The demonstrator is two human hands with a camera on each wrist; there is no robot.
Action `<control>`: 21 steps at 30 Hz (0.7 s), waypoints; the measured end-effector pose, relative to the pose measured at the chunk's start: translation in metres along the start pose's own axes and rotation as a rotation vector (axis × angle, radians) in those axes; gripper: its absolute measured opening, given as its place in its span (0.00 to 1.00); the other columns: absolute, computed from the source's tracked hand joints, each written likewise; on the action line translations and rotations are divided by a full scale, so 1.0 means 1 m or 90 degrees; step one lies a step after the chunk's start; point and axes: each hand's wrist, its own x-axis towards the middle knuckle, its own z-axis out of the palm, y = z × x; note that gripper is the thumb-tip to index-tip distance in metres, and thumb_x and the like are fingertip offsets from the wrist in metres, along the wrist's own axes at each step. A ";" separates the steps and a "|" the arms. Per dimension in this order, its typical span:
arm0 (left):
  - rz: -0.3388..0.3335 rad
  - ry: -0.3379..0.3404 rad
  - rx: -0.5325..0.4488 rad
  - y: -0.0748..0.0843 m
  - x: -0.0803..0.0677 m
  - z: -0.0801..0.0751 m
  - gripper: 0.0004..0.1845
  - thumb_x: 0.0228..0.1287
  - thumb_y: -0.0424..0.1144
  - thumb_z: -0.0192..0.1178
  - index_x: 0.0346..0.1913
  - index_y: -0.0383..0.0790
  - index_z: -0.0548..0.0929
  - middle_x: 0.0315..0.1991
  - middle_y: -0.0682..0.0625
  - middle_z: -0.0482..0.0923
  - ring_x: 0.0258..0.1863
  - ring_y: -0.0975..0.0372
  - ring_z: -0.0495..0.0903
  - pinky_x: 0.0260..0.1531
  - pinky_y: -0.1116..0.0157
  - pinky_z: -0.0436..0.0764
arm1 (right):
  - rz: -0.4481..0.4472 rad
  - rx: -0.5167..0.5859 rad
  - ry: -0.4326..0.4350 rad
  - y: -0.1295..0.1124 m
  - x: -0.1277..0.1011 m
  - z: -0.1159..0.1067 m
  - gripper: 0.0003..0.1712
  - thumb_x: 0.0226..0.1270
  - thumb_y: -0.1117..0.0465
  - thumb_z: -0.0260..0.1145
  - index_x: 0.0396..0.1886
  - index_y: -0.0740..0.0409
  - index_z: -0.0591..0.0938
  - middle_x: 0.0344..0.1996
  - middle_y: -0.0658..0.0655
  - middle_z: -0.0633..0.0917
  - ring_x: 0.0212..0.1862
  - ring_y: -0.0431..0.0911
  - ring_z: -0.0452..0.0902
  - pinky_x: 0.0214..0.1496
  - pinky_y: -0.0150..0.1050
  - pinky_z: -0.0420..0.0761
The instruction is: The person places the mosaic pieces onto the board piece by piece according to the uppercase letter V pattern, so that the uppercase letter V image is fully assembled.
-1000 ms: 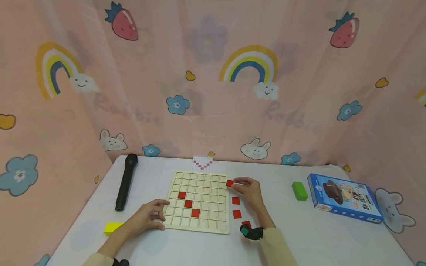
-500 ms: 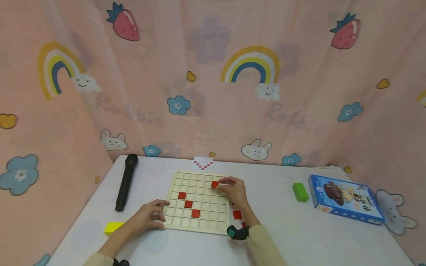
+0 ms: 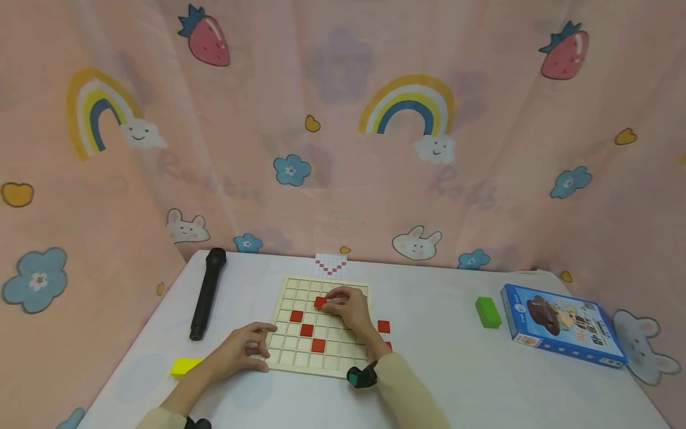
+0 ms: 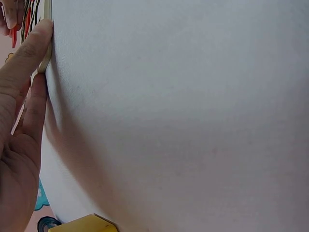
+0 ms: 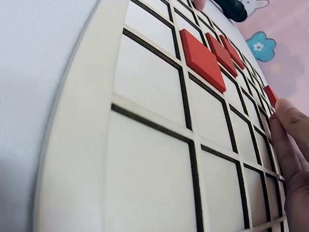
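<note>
A pale wooden grid board [image 3: 289,356] lies on the white table. Three red square tiles [image 3: 307,329] sit in a diagonal on it, seen close in the right wrist view as red tiles [image 5: 203,52]. My right hand [image 3: 345,307] reaches over the board's upper middle and pinches a fourth red tile [image 3: 320,302] over the grid; its fingertips [image 5: 292,125] show beside that tile [image 5: 271,95]. My left hand [image 3: 243,347] rests at the board's near left edge, a finger [image 4: 24,60] pressed against the board's side [image 4: 46,34].
Loose red tiles [image 3: 383,326] lie right of the board. A black microphone [image 3: 206,293] lies at the left, a yellow block [image 3: 184,366] near my left wrist, a green block [image 3: 488,311] and a blue box [image 3: 563,325] at the right. A small pattern card [image 3: 330,264] stands behind the board.
My right hand carried a red tile from the board's right edge leftward over the grid to its upper middle. The left hand stayed at the board's edge.
</note>
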 end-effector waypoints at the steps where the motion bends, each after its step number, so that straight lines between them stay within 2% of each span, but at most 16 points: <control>1: 0.002 -0.001 0.002 0.000 0.000 0.000 0.11 0.46 0.37 0.74 0.27 0.41 0.81 0.62 0.39 0.68 0.62 0.40 0.65 0.53 0.65 0.80 | -0.006 0.001 -0.006 0.000 0.001 0.003 0.12 0.54 0.68 0.73 0.39 0.66 0.83 0.36 0.61 0.86 0.37 0.49 0.85 0.41 0.35 0.85; 4: 0.000 -0.002 0.001 -0.001 0.000 0.002 0.10 0.46 0.38 0.74 0.27 0.41 0.81 0.62 0.39 0.68 0.62 0.40 0.65 0.53 0.65 0.80 | -0.005 0.014 -0.019 -0.001 0.002 0.012 0.12 0.54 0.69 0.73 0.38 0.68 0.83 0.35 0.62 0.86 0.36 0.49 0.85 0.40 0.35 0.86; 13: -0.022 -0.001 0.023 0.001 0.000 0.004 0.09 0.48 0.39 0.73 0.28 0.43 0.82 0.63 0.42 0.68 0.63 0.42 0.64 0.53 0.63 0.80 | -0.035 -0.015 -0.035 -0.008 0.011 0.035 0.11 0.53 0.70 0.73 0.37 0.67 0.84 0.33 0.62 0.87 0.35 0.50 0.86 0.40 0.36 0.85; 21: -0.021 0.008 0.032 0.000 0.001 0.001 0.09 0.48 0.38 0.74 0.28 0.44 0.82 0.63 0.42 0.69 0.63 0.43 0.65 0.53 0.64 0.80 | -0.056 -0.046 -0.034 -0.011 0.019 0.050 0.10 0.52 0.70 0.74 0.35 0.67 0.84 0.29 0.60 0.86 0.32 0.48 0.84 0.35 0.32 0.85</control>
